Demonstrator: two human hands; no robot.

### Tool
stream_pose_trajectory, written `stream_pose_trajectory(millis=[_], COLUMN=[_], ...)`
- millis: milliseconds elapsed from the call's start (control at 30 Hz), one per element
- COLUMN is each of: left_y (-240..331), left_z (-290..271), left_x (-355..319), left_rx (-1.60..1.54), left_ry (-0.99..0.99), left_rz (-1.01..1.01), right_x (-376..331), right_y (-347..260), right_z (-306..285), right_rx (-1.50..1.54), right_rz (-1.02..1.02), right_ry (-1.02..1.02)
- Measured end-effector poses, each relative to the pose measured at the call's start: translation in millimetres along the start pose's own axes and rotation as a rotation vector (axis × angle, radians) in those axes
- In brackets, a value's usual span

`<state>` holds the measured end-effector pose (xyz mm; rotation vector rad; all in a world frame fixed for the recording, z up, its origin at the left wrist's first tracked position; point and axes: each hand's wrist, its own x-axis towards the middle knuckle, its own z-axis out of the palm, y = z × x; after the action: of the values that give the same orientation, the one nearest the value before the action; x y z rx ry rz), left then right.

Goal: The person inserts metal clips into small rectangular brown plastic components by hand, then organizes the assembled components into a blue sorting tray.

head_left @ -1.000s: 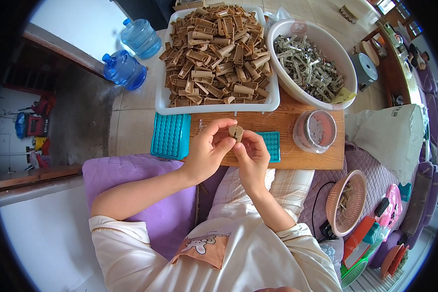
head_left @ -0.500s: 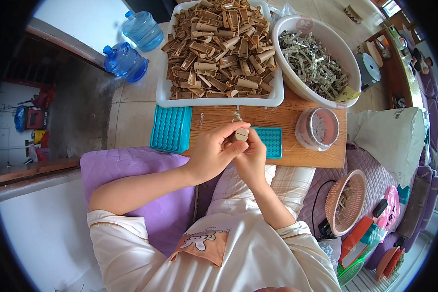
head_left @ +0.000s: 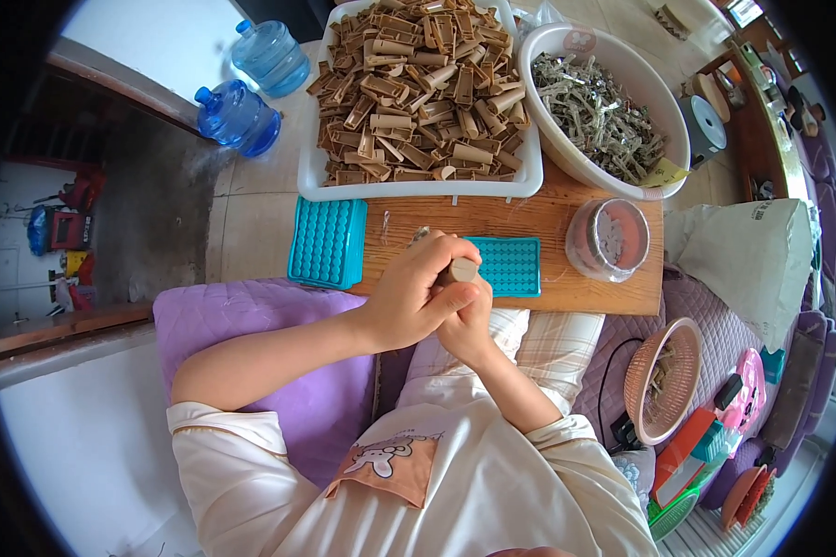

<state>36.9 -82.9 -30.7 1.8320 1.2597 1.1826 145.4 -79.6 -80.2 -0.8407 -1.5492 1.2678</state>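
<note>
Both my hands meet over the near edge of the wooden table (head_left: 548,209). My left hand (head_left: 407,290) is closed around a tan cylindrical plastic piece (head_left: 463,269), whose round end faces up between thumb and forefinger. My right hand (head_left: 466,325) presses against it from below, its fingers mostly hidden behind the left hand. A small shiny bit (head_left: 421,234) sticks out past the left knuckles. Just beyond the hands lies a flat teal dimpled tray (head_left: 511,265). To their left stands a stack of similar teal trays (head_left: 330,243).
A white bin (head_left: 427,193) heaped with brown plastic shells (head_left: 418,102) stands at the back. Beside it is a round basin (head_left: 553,153) of shiny clear strips (head_left: 599,121). A clear tub (head_left: 608,241) sits at the right; a pink basket (head_left: 636,385) rests on the seat.
My hands have drawn closer together, and the left hand has turned over the tan piece. The right hand has shifted down and left, uncovering more of the flat teal tray.
</note>
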Motion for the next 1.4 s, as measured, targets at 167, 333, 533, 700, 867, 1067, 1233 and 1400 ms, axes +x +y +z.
stream_pose_trajectory(millis=[167,333,533,700,867,1067,1233,1400], left_y=[2.3,-0.6,-1.8,-5.8,-11.7,-12.4,-10.9,-9.7], left_z=[-3.6,-2.0,1.9,5.9,5.2,2.9,3.6,4.3], left_x=[-0.9,-2.2,1.3,3.1,7.4,10.6,8.7,11.5], left_rx=[-0.291,-0.721,-0.843,-0.946,-1.06,-1.033,-0.996,-0.954], left_ry=[-0.219,-0.401,-0.321,-0.313,-0.169,-0.148,-0.205,-0.247], left_rz=[-0.148,-0.469,-0.767,-0.899,-0.995,-0.998,-1.001,-0.997], right_x=[1.1,7.5,40.8,56.7,72.5,79.3,79.2,81.1], right_y=[-9.2,1.4,-12.5,34.7,76.7,90.3,88.6,91.7], right_z=[-30.6,-64.3,-156.9,-241.9,-256.8,-260.9,-256.0,-254.2], right_rx=[-0.03,0.274,-0.283,-0.837,-1.149,-1.299,-1.184,-1.231], right_rz=[-0.023,0.279,0.181,0.303,0.178,0.276,0.079,0.205], right_ry=[-0.242,-0.62,-0.529,-0.042,-0.308,-0.417,-0.281,-0.361])
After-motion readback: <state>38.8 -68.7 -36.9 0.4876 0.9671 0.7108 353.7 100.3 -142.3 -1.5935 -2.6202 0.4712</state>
